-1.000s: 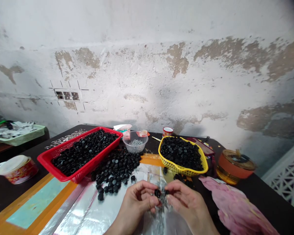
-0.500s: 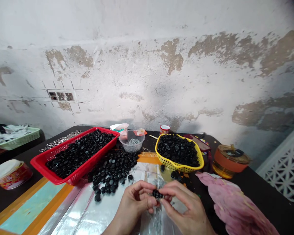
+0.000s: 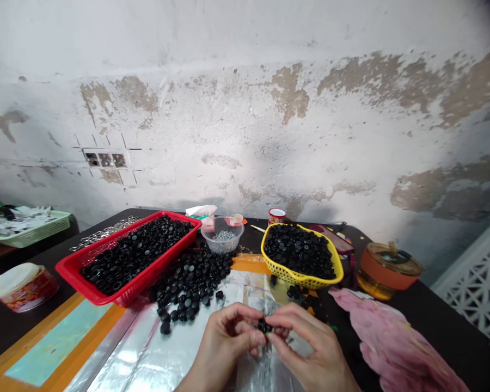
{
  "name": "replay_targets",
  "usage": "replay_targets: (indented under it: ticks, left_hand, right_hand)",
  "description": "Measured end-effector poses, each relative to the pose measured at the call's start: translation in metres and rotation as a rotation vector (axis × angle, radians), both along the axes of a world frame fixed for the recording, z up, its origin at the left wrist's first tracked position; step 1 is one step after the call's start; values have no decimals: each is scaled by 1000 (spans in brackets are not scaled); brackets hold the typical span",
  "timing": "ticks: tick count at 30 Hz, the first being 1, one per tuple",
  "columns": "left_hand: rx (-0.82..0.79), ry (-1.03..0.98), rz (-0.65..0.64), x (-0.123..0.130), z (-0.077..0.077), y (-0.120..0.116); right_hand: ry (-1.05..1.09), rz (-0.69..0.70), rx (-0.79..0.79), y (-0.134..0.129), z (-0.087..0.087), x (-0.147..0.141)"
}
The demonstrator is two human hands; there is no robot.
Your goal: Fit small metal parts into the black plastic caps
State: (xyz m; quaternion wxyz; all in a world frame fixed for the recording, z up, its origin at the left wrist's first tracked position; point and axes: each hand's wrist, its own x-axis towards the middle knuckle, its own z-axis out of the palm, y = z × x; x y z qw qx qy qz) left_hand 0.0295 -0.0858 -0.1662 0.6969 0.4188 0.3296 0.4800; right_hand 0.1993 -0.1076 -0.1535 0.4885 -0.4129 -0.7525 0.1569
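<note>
At the near edge of the tabletop (image 3: 433, 332), over a sheet of silver foil (image 3: 167, 348), the left hand (image 3: 228, 340) and right hand (image 3: 314, 340) meet at their fingertips. Both are curled nearly shut and pinch a small black plastic piece (image 3: 264, 325) between them; its exact shape is hidden by the fingers. Taking the wall (image 3: 245, 109) as twelve o'clock, a loose heap of black caps (image 3: 190, 286) lies on the foil and tabletop at eleven o'clock from the hands, just beside a red plastic basket (image 3: 77, 277) at ten o'clock, which is full of similar caps. At one o'clock, a yellow perforated basket (image 3: 306, 282) is heaped with black caps, with a few stray caps (image 3: 296, 292) near its front edge. A clear plastic bowl (image 3: 212, 239) of small metal parts sits between the two baskets, toward twelve o'clock. An orange lidded tin (image 3: 387, 272) stands at two o'clock, and a pink cloth (image 3: 392, 337) lies at three o'clock. A round tub with a red label (image 3: 36, 288) stands at far nine o'clock, near the left end of the tabletop.
</note>
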Motion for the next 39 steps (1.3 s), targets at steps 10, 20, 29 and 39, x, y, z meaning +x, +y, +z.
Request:
replay_targets:
  ticks: [10,20,29,39]
  left_hand:
    - [3,-24,29,0,-1,0]
    - [-18,-7,22,-1,1,0]
    - [-59,-21,-1,0,3,0]
    - [-168,-84,-105,0,1,2]
  right_hand:
    - [142,-22,-172,0,-3,3]
    - [307,46,-301,4,-7,4]
    - [464,52,-427,4,-11,0]
    - [450,-15,-435,3,-5,-3]
